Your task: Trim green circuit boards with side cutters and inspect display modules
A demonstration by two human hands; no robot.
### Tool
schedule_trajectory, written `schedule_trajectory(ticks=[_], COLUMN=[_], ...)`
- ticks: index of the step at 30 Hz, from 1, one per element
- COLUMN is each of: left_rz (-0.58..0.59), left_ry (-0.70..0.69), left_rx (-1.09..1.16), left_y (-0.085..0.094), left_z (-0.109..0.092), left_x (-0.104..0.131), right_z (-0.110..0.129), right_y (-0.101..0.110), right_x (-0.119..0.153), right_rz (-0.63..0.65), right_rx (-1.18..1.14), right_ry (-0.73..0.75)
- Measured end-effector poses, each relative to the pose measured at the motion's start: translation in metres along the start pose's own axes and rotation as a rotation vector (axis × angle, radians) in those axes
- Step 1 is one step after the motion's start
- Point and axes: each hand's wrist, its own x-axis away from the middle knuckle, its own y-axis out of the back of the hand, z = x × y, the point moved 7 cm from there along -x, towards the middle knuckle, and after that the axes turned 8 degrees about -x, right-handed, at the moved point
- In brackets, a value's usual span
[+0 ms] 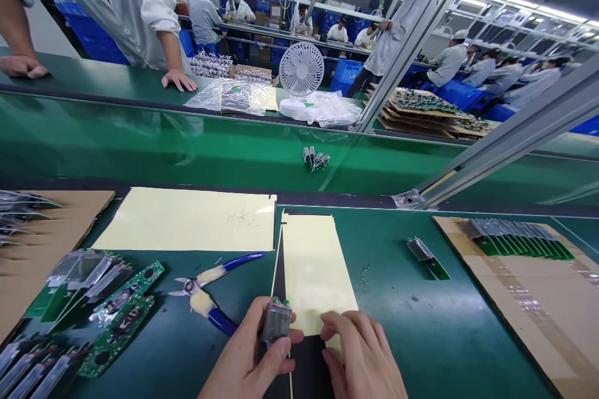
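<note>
My left hand grips a small circuit board module by its sides. A grey, film-wrapped block on it faces up, with green bits at its top end. Close by on the right, my right hand hovers over a narrow cream sheet, fingers curled, thumb and fingertips apart, nothing visible between them. Side cutters with blue and cream handles lie with jaws spread, left of my left hand. Farther left are bare green circuit boards and a heap of wrapped modules.
A wide cream sheet with thin wire clippings lies behind the cutters. One module rests at right, near a cardboard sheet bearing a row of modules. Beyond the green belt stand a white fan and a co-worker.
</note>
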Motion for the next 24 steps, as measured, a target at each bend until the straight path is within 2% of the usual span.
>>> schedule_trajectory(ticks=[5,7,9,12,14,17,19,21,24], left_rz=[0.012,0.011,0.005,-0.003,-0.017,-0.084,-0.135,-0.155,-0.144], left_ry=[-0.027,-0.033,-0.033,-0.023,-0.018,-0.040,-0.070,-0.077,-0.066], left_rx=[0.004,0.000,0.003,0.004,0.015,0.032,0.034,0.086,0.261], left_y=[0.001,0.001,0.001,0.001,0.001,0.004,0.007,0.011,0.015], left_z=[0.002,0.003,0.003,0.003,0.003,-0.002,-0.007,-0.012,-0.014], left_x=[-0.001,-0.001,-0.001,-0.001,-0.001,0.001,0.003,0.005,0.007], right_z=[-0.019,-0.029,-0.040,-0.050,-0.048,-0.042,-0.037,-0.030,-0.014], right_y=[-0.007,-0.013,-0.020,-0.026,-0.025,-0.009,-0.003,-0.004,-0.010], right_x=[-0.004,-0.004,-0.002,0.007,0.010,-0.005,-0.015,-0.024,-0.039], right_rz=[0.052,0.087,0.117,0.078,0.035,0.007,0.038,0.077,0.102], right_rx=[-0.286,-0.490,-0.692,-0.961,-1.118,-1.184,-1.237,-1.412,-1.794], right_ry=[-0.106,-0.228,-0.476,-0.925,-1.095,-0.927,-0.808,-0.770,-0.730])
